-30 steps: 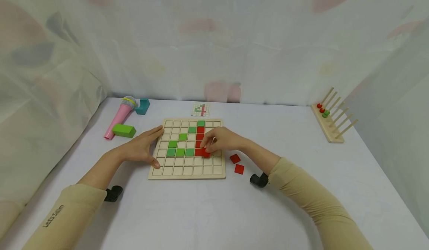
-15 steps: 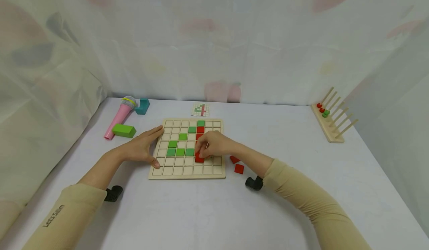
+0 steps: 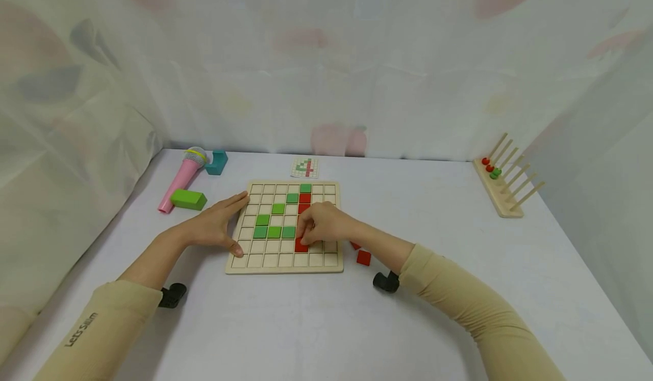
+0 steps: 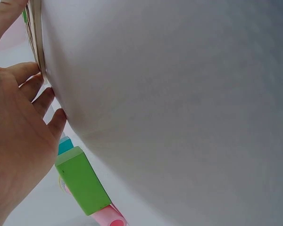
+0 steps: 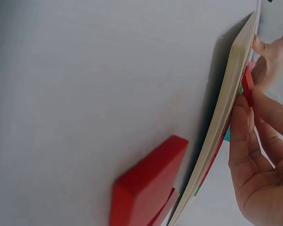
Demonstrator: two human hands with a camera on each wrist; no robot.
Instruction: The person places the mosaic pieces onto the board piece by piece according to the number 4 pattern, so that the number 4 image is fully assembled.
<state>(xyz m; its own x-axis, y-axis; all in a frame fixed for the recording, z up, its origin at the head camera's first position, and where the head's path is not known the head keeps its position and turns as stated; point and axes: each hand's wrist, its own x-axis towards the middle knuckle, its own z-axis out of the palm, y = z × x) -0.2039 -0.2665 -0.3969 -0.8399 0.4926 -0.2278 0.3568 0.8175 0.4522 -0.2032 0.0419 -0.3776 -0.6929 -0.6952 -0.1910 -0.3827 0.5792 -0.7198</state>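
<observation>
Board point(image 3: 285, 259) holds green tiles point(image 3: 274, 232) & a red column; right hand point(image 3: 321, 225) pinches a red tile point(image 3: 301, 246) into a lower cell. Left hand point(image 3: 216, 225) flat, fingers straight, at board's left edge. Two spare reds point(image 3: 363, 257) left on surface point(image 3: 433, 228), so nearly done I'd say.

A: Head view: bright, soft, even light. Only faint shadows under the arms on the table point(image 3: 316, 324). No glare.
B: Distortion?
A: Wide-angle bend at the edges; curtain point(image 3: 71, 86) looks hazy. Wrist views sit very close, so the left hand point(image 4: 14, 141) and a red tile point(image 5: 146, 183) go soft.
</observation>
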